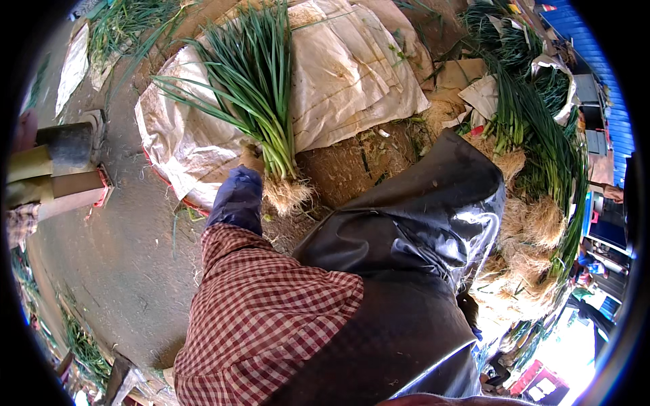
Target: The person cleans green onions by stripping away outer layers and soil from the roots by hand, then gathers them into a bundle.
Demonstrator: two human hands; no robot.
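My left hand [251, 158], below a blue sleeve cover and a red checked sleeve, is against the left side of a bunch of green onions [274, 127]. Its fingers are partly hidden by the stalks, so its grip cannot be made out. Long green leaves fan out over a pale woven plastic sack [335, 86], while the pale roots [287, 195] lie just past its near edge. My right hand is out of view. A shiny black apron [396, 238] covers my lap and knees.
Large heaps of green onions [546, 157] with matted roots lie to the right. More green onions [127, 30] are at the upper left. A person's checked sleeve [21, 223] shows at the left rim, beside a cardboard piece [76, 190]. Plant scraps litter the ground.
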